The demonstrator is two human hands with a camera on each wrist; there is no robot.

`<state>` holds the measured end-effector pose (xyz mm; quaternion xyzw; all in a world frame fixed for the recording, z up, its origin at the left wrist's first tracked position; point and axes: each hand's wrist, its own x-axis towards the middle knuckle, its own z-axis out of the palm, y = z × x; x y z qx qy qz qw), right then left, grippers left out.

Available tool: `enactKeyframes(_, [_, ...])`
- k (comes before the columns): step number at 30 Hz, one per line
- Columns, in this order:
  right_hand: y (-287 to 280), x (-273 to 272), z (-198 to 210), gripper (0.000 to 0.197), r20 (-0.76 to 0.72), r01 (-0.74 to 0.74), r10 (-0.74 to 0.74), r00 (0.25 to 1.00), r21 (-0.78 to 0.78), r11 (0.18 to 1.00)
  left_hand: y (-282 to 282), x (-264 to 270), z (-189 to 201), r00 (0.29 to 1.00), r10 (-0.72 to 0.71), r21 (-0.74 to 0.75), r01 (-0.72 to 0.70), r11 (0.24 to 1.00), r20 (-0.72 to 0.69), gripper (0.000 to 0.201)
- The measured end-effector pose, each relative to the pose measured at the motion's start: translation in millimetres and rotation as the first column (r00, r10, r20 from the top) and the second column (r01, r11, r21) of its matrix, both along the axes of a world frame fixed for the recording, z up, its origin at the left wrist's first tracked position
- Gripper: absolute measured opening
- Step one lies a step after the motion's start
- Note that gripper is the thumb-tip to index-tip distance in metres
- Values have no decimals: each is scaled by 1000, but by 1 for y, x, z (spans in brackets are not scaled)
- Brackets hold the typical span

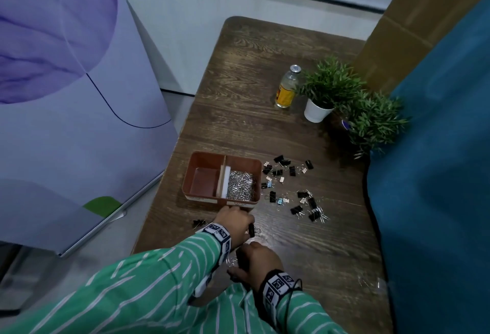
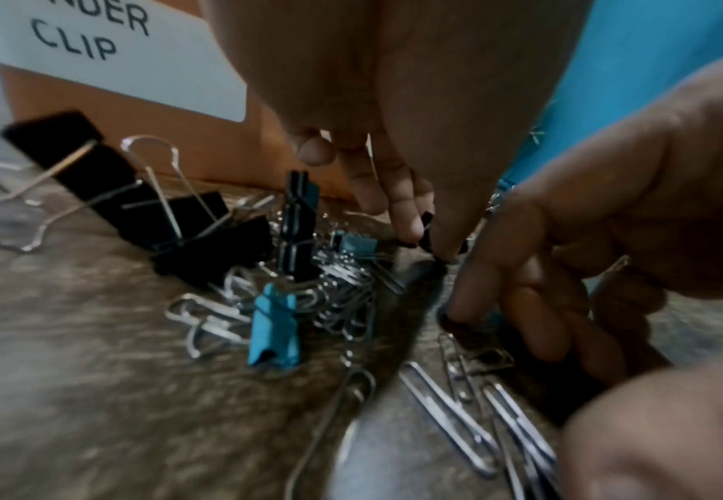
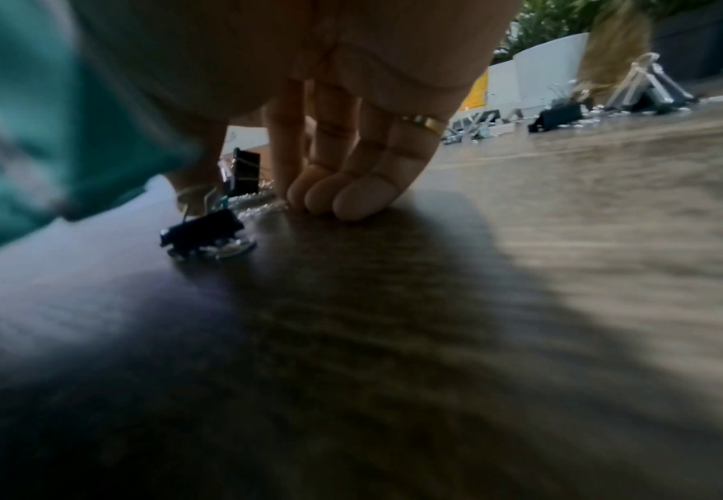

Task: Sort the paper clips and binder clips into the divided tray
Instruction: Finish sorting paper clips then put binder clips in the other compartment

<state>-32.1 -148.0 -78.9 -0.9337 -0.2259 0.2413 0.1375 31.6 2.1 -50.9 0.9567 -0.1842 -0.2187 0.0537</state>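
A brown divided tray stands on the wooden table; its right half holds silver paper clips and its left half is bare. A label reading "CLIP" is on its front. In front of the tray, my left hand pinches a small black binder clip at its fingertips. Close behind it, my right hand has straight fingertips on the table. Its thumb is by the wire handle of another black binder clip. A mixed pile of black clips, blue clips and paper clips lies between the hands.
Several more binder clips lie scattered right of the tray, with another group nearer me. A glass bottle and two potted plants stand at the far right. Blue cloth borders the table's right edge.
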Motion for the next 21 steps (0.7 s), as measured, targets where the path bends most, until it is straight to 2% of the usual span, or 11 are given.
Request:
enactKeyframes(2, [4, 3, 0, 50, -26, 26, -27, 999, -18, 1000, -1, 0, 1, 999, -28, -12, 28, 1000, 39, 26])
enactKeyframes(5, [6, 8, 1, 34, -25, 97, -96, 995, 15, 995, 9, -10, 4, 997, -11, -119, 21, 993, 79, 28])
enactKeyframes(8, [1, 14, -2, 28, -73, 172, -165, 983, 89, 981, 26, -38, 4, 999, 12, -226, -4, 974, 37, 26])
enactKeyframes(10, [-7, 16, -3, 25, -167, 258, -233, 958, 152, 954, 35, -64, 0, 1000, -31, -228, 32, 973, 7, 27])
enactKeyframes(12, [-20, 18, -7, 23, -222, 311, -270, 937, 174, 934, 40, -91, -8, 997, -71, -217, 69, 974, 1, 34])
enactKeyframes(15, [-44, 24, -8, 17, -186, 363, -334, 924, 150, 920, 41, -113, -18, 997, -66, -246, 57, 968, -28, 52])
enactKeyframes(16, [-50, 25, -4, 22, -167, 407, -384, 908, 133, 904, 40, -114, -21, 998, -58, -255, 47, 966, -35, 56])
enactKeyframes(18, [-52, 23, 4, 44, -137, 456, -441, 887, 115, 882, 38, -110, -28, 998, -50, -262, 41, 964, -28, 61])
enactKeyframes(20, [-43, 13, 13, 59, -135, 348, -338, 931, 55, 936, 37, -104, -33, 998, -66, -259, 58, 964, -21, 56])
enactKeyframes(21, [-37, 6, 15, 59, -138, 269, -264, 955, 19, 963, 36, -101, -37, 997, -75, -266, 67, 962, -17, 51])
